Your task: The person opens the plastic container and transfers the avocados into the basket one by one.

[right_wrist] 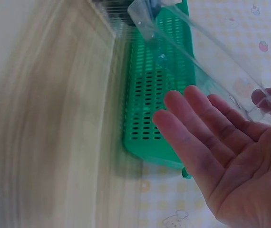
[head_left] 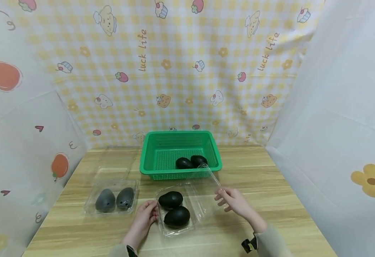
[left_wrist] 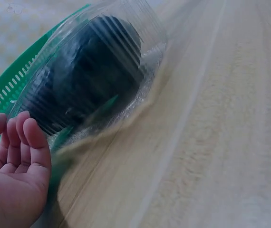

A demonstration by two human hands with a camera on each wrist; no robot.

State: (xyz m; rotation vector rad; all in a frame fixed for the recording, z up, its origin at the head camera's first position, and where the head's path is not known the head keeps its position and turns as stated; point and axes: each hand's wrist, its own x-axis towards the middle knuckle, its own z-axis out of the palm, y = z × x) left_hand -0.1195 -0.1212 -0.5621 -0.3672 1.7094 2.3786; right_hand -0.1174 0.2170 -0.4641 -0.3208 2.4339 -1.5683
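A clear plastic clamshell box [head_left: 174,233] lies on the table with two dark avocados [head_left: 176,216] in its base. My left hand [head_left: 145,214] pinches the left rim of that base between thumb and fingers; in the left wrist view the ribbed wall stands beyond the fingertips [left_wrist: 33,133]. On the other side, my right hand [head_left: 234,203] pinches the edge of the raised lid [head_left: 211,176]. The lid tilts up from the box's right side. In the right wrist view the lid's edge [right_wrist: 221,71] runs to the thumb, while the other fingers are extended.
Behind the box stands a green plastic basket [head_left: 145,170] with two avocados [head_left: 184,163] inside. To the left sits another clear clamshell [head_left: 89,208], its lid folded back, holding two greyish avocado-shaped items [head_left: 105,200]. A patterned curtain [head_left: 181,89] hangs behind the wooden table [head_left: 255,171].
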